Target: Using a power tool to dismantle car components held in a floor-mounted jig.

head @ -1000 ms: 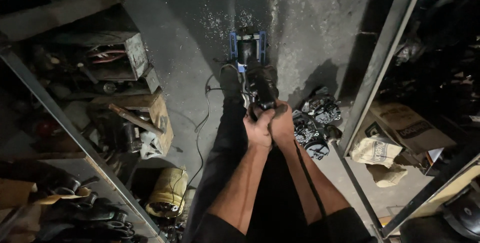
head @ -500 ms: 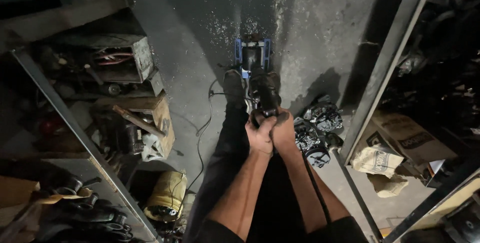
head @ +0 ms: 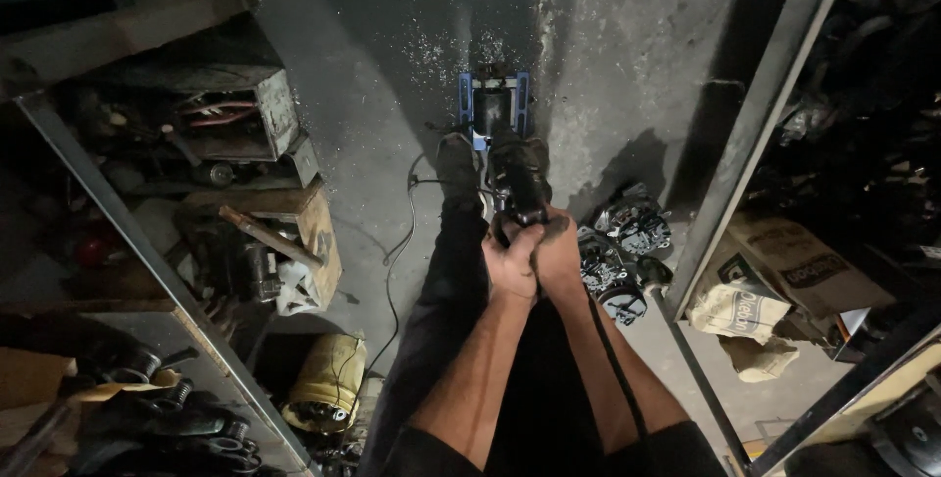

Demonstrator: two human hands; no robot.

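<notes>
1. Two hands are in my view, and both are mine: my left hand (head: 513, 263) and my right hand (head: 559, 253). They press side by side, touching.
2. Both hands are closed tight around the back end of one dark power tool (head: 518, 183). It points down at the floor.
3. One blue clamp (head: 493, 104) sits on the grey concrete floor (head: 627, 75), just past the tool's tip. It holds one dark part. Shiny bits of metal lie scattered on the floor around it.
4. Two shoes stand just behind the clamp, a left shoe (head: 456, 161) and a right shoe (head: 534, 158).
5. One thin cable (head: 397, 251) curls on the floor to my left.
6. A small pile of round metal motor parts (head: 616, 247) lies just right of my hands. I cannot count them well.
7. Two brown cardboard boxes sit on my right. One cardboard box (head: 809, 266) is flat with dark print on top. One torn box (head: 737, 305) is crumpled and lies beside it.
8. One yellow bag (head: 323, 384) sits low on my left.
9. One wooden box (head: 309, 232) rests on the left shelf (head: 118, 202).
</notes>
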